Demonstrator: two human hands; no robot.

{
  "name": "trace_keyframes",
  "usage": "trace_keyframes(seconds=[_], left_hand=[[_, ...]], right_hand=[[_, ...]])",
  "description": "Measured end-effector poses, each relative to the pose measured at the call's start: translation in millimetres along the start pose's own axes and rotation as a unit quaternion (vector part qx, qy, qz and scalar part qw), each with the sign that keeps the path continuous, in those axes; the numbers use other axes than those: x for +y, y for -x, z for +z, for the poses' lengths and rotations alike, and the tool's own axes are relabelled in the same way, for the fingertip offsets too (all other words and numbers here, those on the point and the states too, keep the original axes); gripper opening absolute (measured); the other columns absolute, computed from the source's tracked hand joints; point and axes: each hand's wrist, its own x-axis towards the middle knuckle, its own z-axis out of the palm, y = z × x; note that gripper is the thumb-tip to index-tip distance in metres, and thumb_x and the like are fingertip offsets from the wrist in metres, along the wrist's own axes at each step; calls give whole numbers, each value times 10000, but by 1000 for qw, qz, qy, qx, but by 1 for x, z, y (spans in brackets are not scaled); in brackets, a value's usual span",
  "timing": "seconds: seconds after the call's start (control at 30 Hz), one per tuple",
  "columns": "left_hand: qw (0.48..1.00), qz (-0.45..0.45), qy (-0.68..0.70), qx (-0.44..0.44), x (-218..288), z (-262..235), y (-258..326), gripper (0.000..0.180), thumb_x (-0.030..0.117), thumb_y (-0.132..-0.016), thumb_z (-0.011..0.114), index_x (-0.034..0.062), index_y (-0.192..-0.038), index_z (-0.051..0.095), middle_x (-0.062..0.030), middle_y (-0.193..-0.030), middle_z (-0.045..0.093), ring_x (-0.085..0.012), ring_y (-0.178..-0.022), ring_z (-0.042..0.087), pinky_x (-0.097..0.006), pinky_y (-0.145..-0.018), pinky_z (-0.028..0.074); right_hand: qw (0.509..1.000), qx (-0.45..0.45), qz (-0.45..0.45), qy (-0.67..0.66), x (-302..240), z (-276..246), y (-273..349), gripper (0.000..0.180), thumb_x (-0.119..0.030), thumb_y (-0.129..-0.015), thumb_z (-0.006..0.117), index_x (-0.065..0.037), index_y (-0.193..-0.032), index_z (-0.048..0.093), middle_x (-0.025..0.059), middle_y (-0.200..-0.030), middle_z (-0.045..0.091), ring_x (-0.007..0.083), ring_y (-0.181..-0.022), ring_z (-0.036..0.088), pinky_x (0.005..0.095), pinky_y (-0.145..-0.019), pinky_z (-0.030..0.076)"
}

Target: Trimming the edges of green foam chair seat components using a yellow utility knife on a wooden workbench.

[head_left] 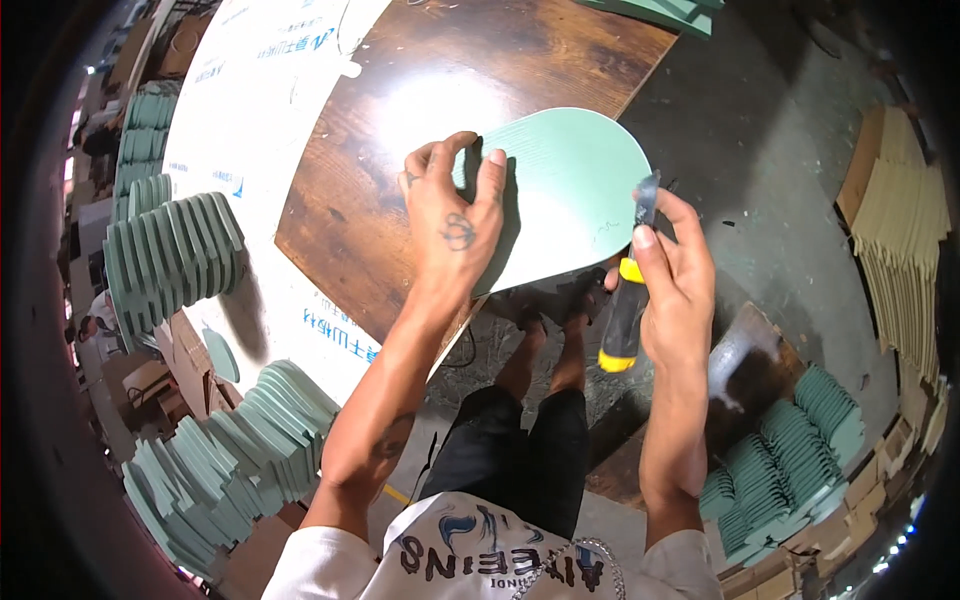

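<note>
A pale green rounded panel lies on the brown wooden board, its rounded end reaching past the board's right edge. My left hand is at the panel's left part, fingers curled and thumb lying against the panel, holding it. The fingertips' exact contact is partly hidden. In my right hand is a knife with a black and yellow handle. My fingers wrap its upper part, and its grey blade points up beside the panel's right rim. Small dark marks show on the panel near that rim.
The wooden board rests on a white printed sheet. Green panels stand in rows at the left and lower left. More green stacks are at the lower right. Tan sheets lie far right.
</note>
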Motion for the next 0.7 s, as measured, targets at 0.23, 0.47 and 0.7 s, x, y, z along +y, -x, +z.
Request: trace_keyframes(seconds=[0.23, 0.47, 0.7], left_hand=[[994, 82, -37, -70, -43, -39, -87, 696, 504, -943, 692, 60, -1461, 554, -352, -1564, 359, -502, -1453, 348, -705, -1131, 339], [975, 43, -205, 69, -109, -22, -142, 818, 695, -944, 548, 49, -1447, 557, -353, -1452, 443, -509, -1384, 390, -698, -1095, 298], [985, -15, -157, 68, -75, -38, -100, 756, 573, -1025, 501, -45, -1461, 508, -426, -1475, 387, -559, -1425, 329, -710, -1120, 266]], right_hand=[[998, -62, -5, 26, 77, 38, 32, 291, -78, -1081, 510, 30, -1351, 487, 125, -1013, 670, 173, -871, 712, 300, -728, 575], [999, -31, -31, -21, 76, 35, 26, 282, -99, -1086, 514, 24, -1340, 499, 118, -1054, 684, 169, -879, 717, 284, -724, 558], [998, -51, 10, 39, 72, 27, 32, 267, -64, -1083, 498, 24, -1335, 500, 133, -1085, 693, 163, -888, 715, 284, -746, 561]])
